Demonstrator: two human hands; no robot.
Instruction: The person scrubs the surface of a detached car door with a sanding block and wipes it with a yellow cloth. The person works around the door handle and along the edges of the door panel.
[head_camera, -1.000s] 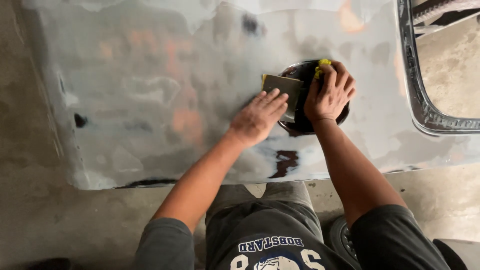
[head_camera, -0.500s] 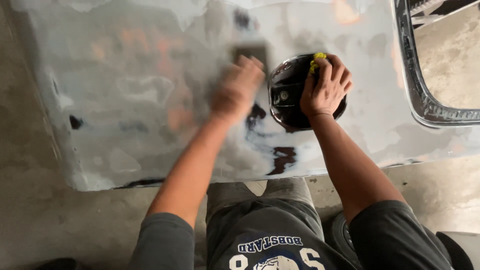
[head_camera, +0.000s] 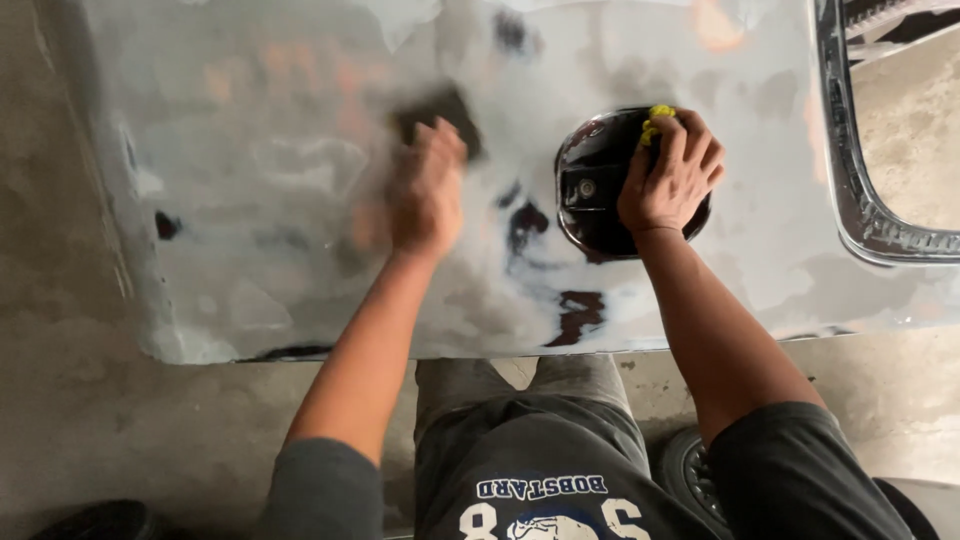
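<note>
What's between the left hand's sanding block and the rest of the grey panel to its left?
Nothing visible. The left hand presses the dark sanding block on the panel; the right hand rests apart, at the round black recess.

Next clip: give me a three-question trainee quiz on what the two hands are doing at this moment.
1. True or false: the left hand presses a dark sanding block on the grey car panel.
2. Where does the right hand rest? A) on the round black recess B) on the window frame C) on the floor
3. Fill in: the scrap under the right hand's fingertips, the rag, is coloured ____.

Key
1. True; hand and block are motion-blurred.
2. A
3. Yellow
</note>
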